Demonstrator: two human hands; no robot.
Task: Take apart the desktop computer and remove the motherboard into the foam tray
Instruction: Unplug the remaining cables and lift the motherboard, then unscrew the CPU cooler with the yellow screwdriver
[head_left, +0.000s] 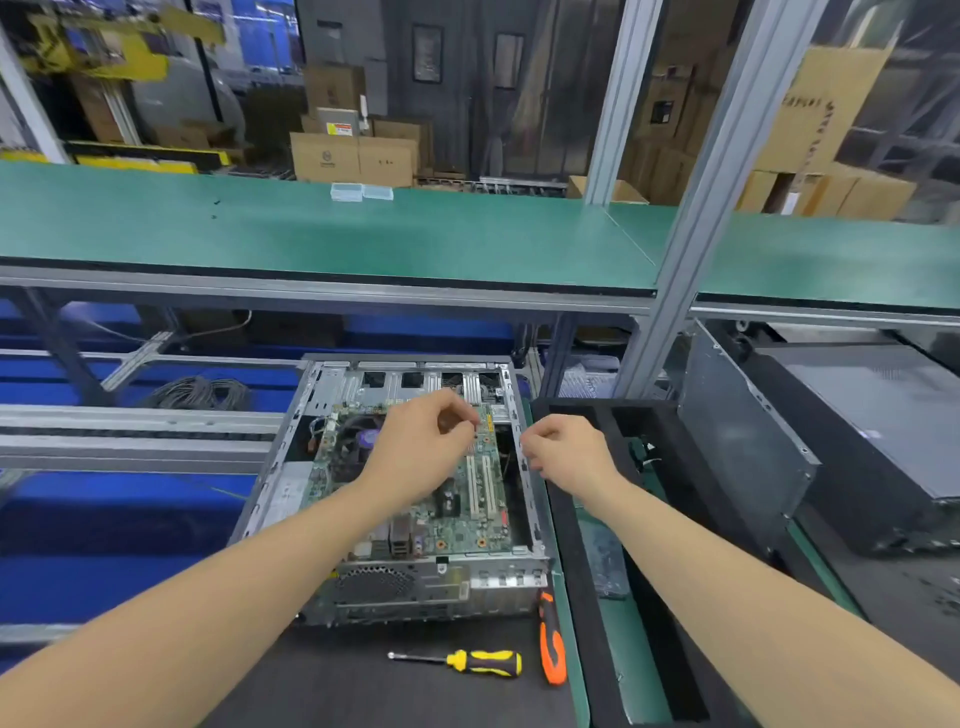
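Observation:
An open desktop computer case (322, 525) lies flat on a dark mat in front of me. Inside it sits the green motherboard (462, 530), with white slots and a fan at its left. My left hand (421, 452) hovers over the board's far part with its fingers curled; its fingertips are near the board's far right corner, and I cannot tell whether they pinch anything. My right hand (566, 452) is loosely curled at the case's right wall, holding nothing I can see. The black foam tray (587, 613) stands right of the case.
A yellow-and-black screwdriver (467, 661) and an orange-handled tool (551, 639) lie on the mat near the case's front. Black computer cases (857, 441) are stacked at the right. A green shelf (322, 234) spans overhead, held by an aluminium post (691, 249).

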